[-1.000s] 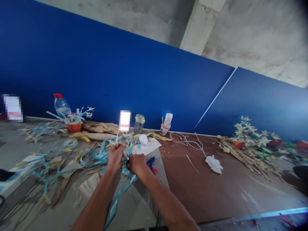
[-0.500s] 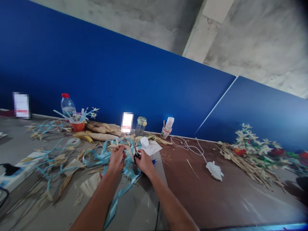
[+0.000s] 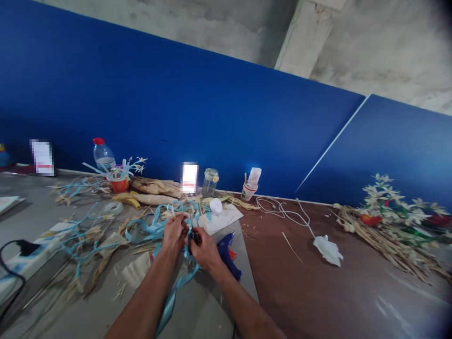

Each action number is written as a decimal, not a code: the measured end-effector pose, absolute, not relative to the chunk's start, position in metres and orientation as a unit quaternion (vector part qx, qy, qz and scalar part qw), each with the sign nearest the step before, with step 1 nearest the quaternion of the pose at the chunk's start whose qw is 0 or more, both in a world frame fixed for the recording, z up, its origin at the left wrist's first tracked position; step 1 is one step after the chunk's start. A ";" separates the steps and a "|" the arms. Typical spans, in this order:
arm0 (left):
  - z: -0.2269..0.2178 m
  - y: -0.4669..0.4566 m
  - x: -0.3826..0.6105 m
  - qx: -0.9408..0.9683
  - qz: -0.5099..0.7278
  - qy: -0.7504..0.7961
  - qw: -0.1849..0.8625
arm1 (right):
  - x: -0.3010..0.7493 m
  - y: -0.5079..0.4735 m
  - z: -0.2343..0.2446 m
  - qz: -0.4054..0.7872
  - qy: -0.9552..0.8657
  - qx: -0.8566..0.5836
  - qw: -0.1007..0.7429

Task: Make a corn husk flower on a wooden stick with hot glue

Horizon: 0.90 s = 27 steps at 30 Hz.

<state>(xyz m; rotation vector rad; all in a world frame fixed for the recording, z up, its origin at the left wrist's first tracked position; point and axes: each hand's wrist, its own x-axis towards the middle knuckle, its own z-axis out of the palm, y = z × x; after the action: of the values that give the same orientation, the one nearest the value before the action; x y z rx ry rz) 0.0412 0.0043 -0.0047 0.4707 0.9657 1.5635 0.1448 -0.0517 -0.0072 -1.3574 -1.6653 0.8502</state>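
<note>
My left hand [image 3: 174, 233] is closed in a pinch on a thin straw-coloured strip and a light blue ribbon [image 3: 148, 230] that trails off the table toward me. Close beside it, my right hand [image 3: 203, 247] is wrapped round small black-handled scissors [image 3: 193, 237], whose blades point at the left fingers. A blue hot glue gun [image 3: 228, 254] lies just right of my right hand. Loops of the blue ribbon and dried husk strips lie around both hands.
Along the blue wall stand a red-capped water bottle [image 3: 103, 155], an orange cup of sticks [image 3: 119, 183], a glass jar [image 3: 211, 181] and a paper cup [image 3: 249, 188]. A white cord [image 3: 282, 214], a white flower [image 3: 328, 249] and a heap of flowers [image 3: 391, 221] lie at right.
My right hand drew back toward me and closer to the left hand, so the blue glue gun shows more fully. The view shifted slightly to the left.
</note>
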 end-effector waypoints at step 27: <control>0.014 -0.011 0.052 0.224 0.599 0.340 0.690 | 0.157 -0.037 -0.015 0.434 -0.574 -0.483 0.498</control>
<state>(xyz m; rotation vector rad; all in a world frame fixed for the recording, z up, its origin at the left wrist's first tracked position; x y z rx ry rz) 0.0520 -0.0108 0.0138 0.5001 0.7598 1.3396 0.1573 -0.0367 -0.0151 -1.1689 -1.3904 1.0512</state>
